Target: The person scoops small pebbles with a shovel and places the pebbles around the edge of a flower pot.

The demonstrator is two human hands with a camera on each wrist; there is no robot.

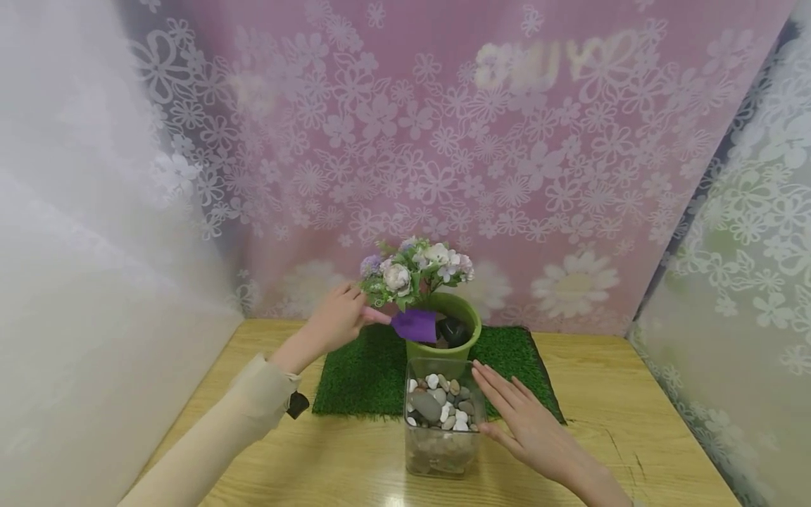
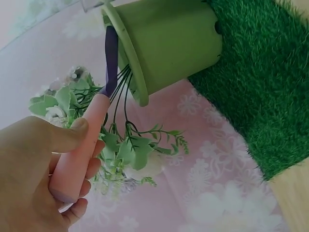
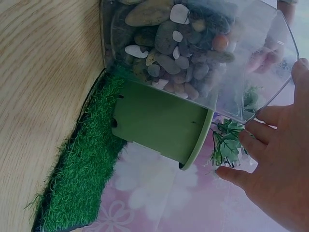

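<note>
My left hand (image 1: 337, 318) grips the pink handle of a small trowel (image 2: 83, 145), its purple blade (image 1: 415, 326) lying over the rim of a green flowerpot (image 1: 474, 331). Dark stones (image 1: 453, 331) show inside the pot beside the blade. White and lilac flowers with green leaves (image 1: 412, 273) rise from the pot's back left. In front of the pot stands a clear square container (image 1: 440, 451) of mixed pebbles (image 1: 431, 406). Fingers straight, my right hand (image 1: 529, 426) touches the container's right side near its top edge; the right wrist view shows the fingertips at that rim.
A green artificial grass mat (image 1: 364, 380) lies under the pot on the wooden table (image 1: 329, 458). Behind the table hangs a pink flower-patterned curtain (image 1: 405, 169), with pale sheeting (image 1: 95, 246) on the left and more patterned sheeting (image 1: 747, 282) on the right.
</note>
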